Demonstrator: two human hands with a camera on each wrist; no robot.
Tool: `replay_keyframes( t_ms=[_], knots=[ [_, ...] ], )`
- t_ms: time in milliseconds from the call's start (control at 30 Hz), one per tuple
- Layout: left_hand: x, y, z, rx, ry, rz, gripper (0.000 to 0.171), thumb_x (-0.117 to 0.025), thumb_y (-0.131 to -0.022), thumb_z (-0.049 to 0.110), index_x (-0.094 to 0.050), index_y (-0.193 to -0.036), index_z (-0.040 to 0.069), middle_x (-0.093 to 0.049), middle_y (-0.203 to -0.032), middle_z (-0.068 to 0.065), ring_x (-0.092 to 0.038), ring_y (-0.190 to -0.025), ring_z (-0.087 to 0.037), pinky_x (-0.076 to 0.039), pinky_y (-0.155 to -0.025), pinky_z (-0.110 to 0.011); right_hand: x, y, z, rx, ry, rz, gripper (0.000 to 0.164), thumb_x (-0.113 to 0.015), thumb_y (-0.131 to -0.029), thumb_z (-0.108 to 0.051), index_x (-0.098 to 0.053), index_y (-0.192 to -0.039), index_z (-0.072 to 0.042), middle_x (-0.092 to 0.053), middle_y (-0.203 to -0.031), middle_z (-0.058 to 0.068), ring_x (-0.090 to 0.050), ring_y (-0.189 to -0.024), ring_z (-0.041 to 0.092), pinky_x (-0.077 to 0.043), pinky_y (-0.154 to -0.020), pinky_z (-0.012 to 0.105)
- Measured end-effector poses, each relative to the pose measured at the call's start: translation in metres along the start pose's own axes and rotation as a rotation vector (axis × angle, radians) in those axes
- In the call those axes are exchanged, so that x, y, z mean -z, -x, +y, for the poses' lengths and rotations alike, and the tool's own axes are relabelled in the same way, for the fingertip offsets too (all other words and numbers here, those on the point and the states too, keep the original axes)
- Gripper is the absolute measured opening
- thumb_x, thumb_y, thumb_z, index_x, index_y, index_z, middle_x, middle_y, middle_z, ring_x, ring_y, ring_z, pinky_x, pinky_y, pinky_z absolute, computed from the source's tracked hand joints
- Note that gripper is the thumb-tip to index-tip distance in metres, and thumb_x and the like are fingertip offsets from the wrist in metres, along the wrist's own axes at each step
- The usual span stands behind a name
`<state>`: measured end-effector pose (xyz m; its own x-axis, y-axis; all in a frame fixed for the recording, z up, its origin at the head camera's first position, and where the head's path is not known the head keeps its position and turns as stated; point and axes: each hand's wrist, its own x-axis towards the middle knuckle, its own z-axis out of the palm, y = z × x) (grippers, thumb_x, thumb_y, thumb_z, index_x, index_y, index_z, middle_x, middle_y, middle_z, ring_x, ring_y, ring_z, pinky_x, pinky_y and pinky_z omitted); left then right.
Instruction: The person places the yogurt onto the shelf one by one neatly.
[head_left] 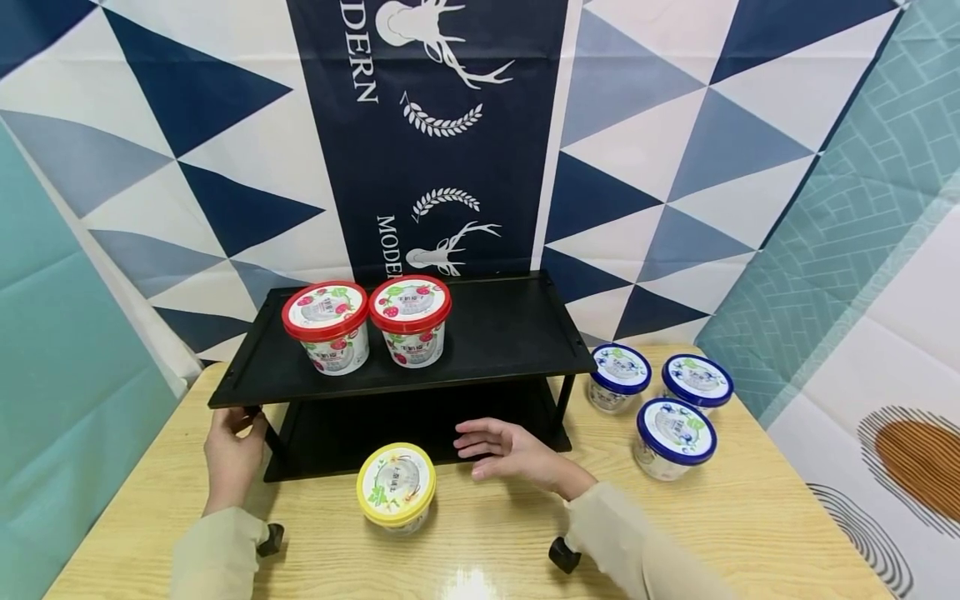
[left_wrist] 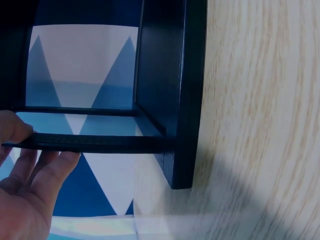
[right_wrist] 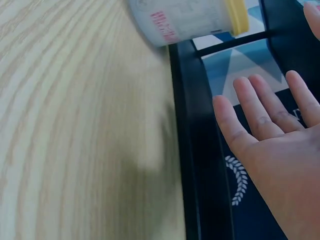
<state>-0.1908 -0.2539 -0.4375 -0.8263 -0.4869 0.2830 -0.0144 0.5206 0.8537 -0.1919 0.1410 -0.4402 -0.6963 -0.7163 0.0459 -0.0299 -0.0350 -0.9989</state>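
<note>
My left hand (head_left: 234,457) grips the front left post of a two-tier black shelf (head_left: 502,325). In the left wrist view, its thumb and fingers pinch the dark post (left_wrist: 107,144) from both sides. My right hand (head_left: 510,454) hovers by the front edge of the lower tier, fingers extended and holding nothing; the right wrist view shows its spread fingers (right_wrist: 257,110). Between my hands, a yellow-lidded tub (head_left: 397,487) stands upright on the table just before the shelf. Two red-lidded tubs, one left (head_left: 326,321) and one right (head_left: 411,317), stand side by side on the upper tier.
Right of the shelf, three blue-lidded tubs stand grouped on the wooden table (head_left: 315,558): a front one (head_left: 677,433), a left one (head_left: 621,371) and a back right one (head_left: 697,379). A patterned cloth (head_left: 450,167) hangs close behind the shelf.
</note>
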Motion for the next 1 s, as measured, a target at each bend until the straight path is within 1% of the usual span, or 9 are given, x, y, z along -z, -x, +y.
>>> replay_keyframes(
  t_ms=[133,300,400,633,700,800,933,1000],
  knots=[
    [0.001,0.001,0.0,-0.007,0.007,0.0,0.03,-0.05,-0.092,0.008,-0.049,-0.121,0.006,-0.057,-0.11,-0.011,-0.039,-0.082,0.014,-0.036,-0.065,0.001,-0.004,-0.006,0.011,-0.005,0.011,-0.021,0.073,-0.072,-0.082,-0.016,-0.034,-0.14,0.003,-0.04,-0.137,0.033,-0.043,-0.124,0.045,-0.05,-0.092,0.025],
    [0.002,0.003,-0.001,0.003,0.006,-0.014,0.03,-0.05,-0.093,0.009,-0.048,-0.123,0.005,-0.057,-0.111,-0.013,-0.04,-0.086,0.009,-0.036,-0.064,0.001,-0.01,-0.011,0.02,-0.032,0.008,-0.039,0.075,-0.073,-0.081,-0.018,-0.033,-0.141,0.002,-0.04,-0.138,0.031,-0.041,-0.126,0.046,-0.05,-0.092,0.025],
    [0.002,0.002,0.0,0.011,0.006,-0.017,0.031,-0.05,-0.093,0.01,-0.047,-0.123,0.006,-0.057,-0.112,-0.014,-0.042,-0.088,0.005,-0.035,-0.064,0.0,-0.012,-0.014,0.025,-0.046,-0.009,-0.037,0.075,-0.073,-0.081,-0.017,-0.033,-0.141,0.002,-0.04,-0.139,0.03,-0.04,-0.127,0.046,-0.05,-0.093,0.026],
    [0.002,0.002,0.003,0.016,0.005,-0.016,0.031,-0.049,-0.093,0.01,-0.047,-0.123,0.006,-0.058,-0.114,-0.014,-0.042,-0.088,0.005,-0.035,-0.065,0.0,-0.018,-0.018,0.03,-0.082,-0.039,-0.018,0.077,-0.076,-0.079,-0.018,-0.034,-0.141,-0.001,-0.04,-0.139,0.028,-0.039,-0.128,0.044,-0.048,-0.096,0.028],
    [0.002,0.002,0.003,0.011,0.002,-0.016,0.031,-0.049,-0.093,0.01,-0.047,-0.123,0.006,-0.058,-0.113,-0.015,-0.044,-0.09,0.002,-0.035,-0.065,-0.001,-0.019,-0.02,0.031,-0.095,-0.05,-0.019,0.076,-0.075,-0.079,-0.016,-0.035,-0.142,-0.002,-0.042,-0.138,0.026,-0.04,-0.128,0.043,-0.048,-0.097,0.029],
    [0.002,0.002,0.004,0.002,0.005,-0.018,0.031,-0.049,-0.093,0.01,-0.047,-0.124,0.006,-0.058,-0.113,-0.015,-0.045,-0.091,0.0,-0.035,-0.066,-0.001,-0.021,-0.023,0.033,-0.112,-0.06,-0.021,0.073,-0.074,-0.08,-0.012,-0.035,-0.141,-0.004,-0.045,-0.137,0.022,-0.044,-0.127,0.036,-0.047,-0.099,0.033],
    [0.002,0.002,0.004,-0.006,0.015,-0.011,0.031,-0.05,-0.093,0.009,-0.048,-0.123,0.006,-0.058,-0.111,-0.014,-0.044,-0.088,0.004,-0.036,-0.067,-0.002,-0.025,-0.025,0.033,-0.128,-0.08,-0.02,0.073,-0.074,-0.079,-0.01,-0.036,-0.142,-0.006,-0.045,-0.138,0.018,-0.048,-0.124,0.026,-0.042,-0.105,0.039],
    [0.003,0.002,0.004,-0.007,0.013,-0.009,0.031,-0.05,-0.092,0.009,-0.048,-0.123,0.006,-0.058,-0.111,-0.014,-0.043,-0.087,0.005,-0.036,-0.068,-0.002,-0.027,-0.027,0.032,-0.136,-0.091,-0.018,0.075,-0.075,-0.078,-0.011,-0.036,-0.142,-0.006,-0.044,-0.14,0.017,-0.048,-0.124,0.023,-0.039,-0.107,0.042]
  ],
)
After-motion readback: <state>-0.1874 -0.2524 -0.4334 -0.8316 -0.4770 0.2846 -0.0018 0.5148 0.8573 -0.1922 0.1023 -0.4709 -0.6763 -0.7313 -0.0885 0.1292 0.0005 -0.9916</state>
